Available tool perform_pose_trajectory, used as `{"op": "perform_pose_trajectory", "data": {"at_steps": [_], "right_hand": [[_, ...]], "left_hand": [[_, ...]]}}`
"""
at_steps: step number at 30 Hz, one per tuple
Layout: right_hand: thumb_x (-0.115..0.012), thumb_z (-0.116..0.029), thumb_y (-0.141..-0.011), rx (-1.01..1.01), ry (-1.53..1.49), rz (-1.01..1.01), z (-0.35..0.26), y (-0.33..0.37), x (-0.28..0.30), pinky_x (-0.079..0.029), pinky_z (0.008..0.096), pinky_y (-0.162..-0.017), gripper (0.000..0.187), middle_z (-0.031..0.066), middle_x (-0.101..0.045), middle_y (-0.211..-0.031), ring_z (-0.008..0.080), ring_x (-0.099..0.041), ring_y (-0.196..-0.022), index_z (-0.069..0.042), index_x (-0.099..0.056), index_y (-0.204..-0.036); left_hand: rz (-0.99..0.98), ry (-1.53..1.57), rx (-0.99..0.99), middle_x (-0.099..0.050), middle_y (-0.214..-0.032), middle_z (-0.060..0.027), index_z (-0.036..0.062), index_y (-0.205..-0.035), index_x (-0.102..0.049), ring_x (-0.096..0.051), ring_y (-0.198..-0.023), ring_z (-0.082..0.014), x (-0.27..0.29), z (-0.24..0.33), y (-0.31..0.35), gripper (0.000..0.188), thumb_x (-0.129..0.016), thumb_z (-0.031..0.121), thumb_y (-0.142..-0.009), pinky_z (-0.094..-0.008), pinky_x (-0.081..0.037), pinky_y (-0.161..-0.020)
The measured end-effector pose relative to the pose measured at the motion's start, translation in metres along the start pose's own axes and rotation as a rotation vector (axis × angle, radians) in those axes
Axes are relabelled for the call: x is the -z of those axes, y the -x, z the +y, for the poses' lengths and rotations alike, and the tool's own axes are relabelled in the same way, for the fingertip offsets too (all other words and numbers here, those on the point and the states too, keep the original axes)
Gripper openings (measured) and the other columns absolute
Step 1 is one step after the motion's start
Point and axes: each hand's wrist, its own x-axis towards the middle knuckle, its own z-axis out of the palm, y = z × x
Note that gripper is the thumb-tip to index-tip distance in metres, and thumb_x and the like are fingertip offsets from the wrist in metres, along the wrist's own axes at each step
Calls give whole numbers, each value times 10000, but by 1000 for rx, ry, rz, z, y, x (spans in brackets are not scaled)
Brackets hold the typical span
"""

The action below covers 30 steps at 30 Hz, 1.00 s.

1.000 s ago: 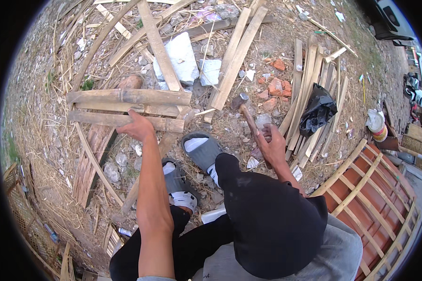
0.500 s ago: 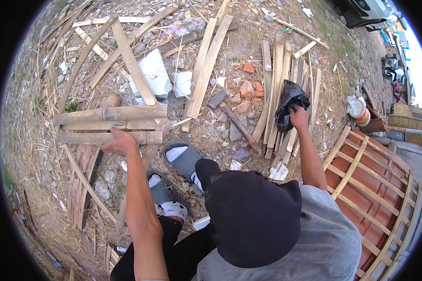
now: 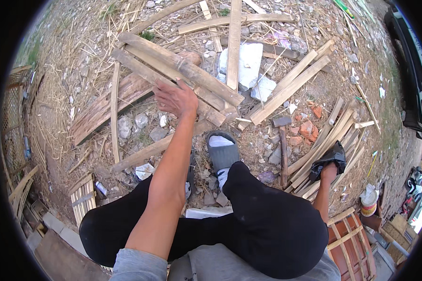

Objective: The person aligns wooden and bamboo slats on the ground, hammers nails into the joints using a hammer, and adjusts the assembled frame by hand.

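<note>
My left hand (image 3: 176,97) is closed on the near split bamboo piece (image 3: 138,68), its thumb toward the neighbouring pieces. A wider bamboo piece (image 3: 192,68) lies alongside, and these pieces rest across a weathered wooden log (image 3: 110,100). Off to the right, my right hand (image 3: 330,172) grips a crumpled black plastic bag (image 3: 334,157) over a bundle of bamboo strips (image 3: 335,126). The bag partly covers its fingers. Between my foot and that bundle lies a hammer (image 3: 284,157) with a wooden handle and metal head.
Pale stone slabs (image 3: 248,65) and crossed bamboo strips (image 3: 288,89) lie ahead. Orange brick fragments (image 3: 308,130) sit beside the bundle. A white bucket (image 3: 369,196) and slatted bamboo frame (image 3: 347,239) stand at lower right. A vehicle (image 3: 410,70) is at far right.
The view has swung left, so the scene appears turned and the bundle sits lower right. My left hand stays at the bamboo piece. My right hand still holds the bag.
</note>
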Motion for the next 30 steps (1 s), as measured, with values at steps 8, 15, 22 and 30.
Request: {"op": "perform_pose_trajectory", "data": {"at_steps": [8, 15, 22, 30], "right_hand": [[-600, -222, -906, 35, -18, 84, -1, 0, 14, -522, 519, -800, 235, 250, -684, -981, 466, -657, -903, -3, -670, -956], [-678, -124, -912, -108, -720, 384, -33, 27, 86, -546, 374, -743, 157, 129, -704, -888, 256, -685, -793, 18, -662, -978], [-696, 17, -904, 251, -1575, -7, -248, 100, 137, -550, 254, -740, 99, 74, -698, -939, 121, -669, -845, 14, -685, -1003], [-738, 44, -791, 1104, -1289, 50, -383, 93, 114, -564, 333, -708, 130, 133, -714, -903, 277, -710, -786, 10, -704, -911]], "left_hand": [[157, 14, -510, -332, -1485, -252, 134, -1493, -267, -305, -1395, -446, -4, 6, 4, 585, -530, 247, -982, -705, -201, -1074], [-78, 77, -817, -542, -1287, -89, 128, -1287, -539, -492, -1222, -296, 9, 4, -1, 403, -571, 124, -885, -543, -386, -1004], [-207, 242, -928, -615, -1067, -70, 139, -1131, -618, -638, -874, -313, 11, 5, 3, 276, -609, 131, -856, -441, -533, -738], [-192, 433, -903, -688, -928, -95, 114, -1116, -623, -662, -812, -326, 3, 2, 0, 245, -606, 146, -873, -465, -527, -745]]}}
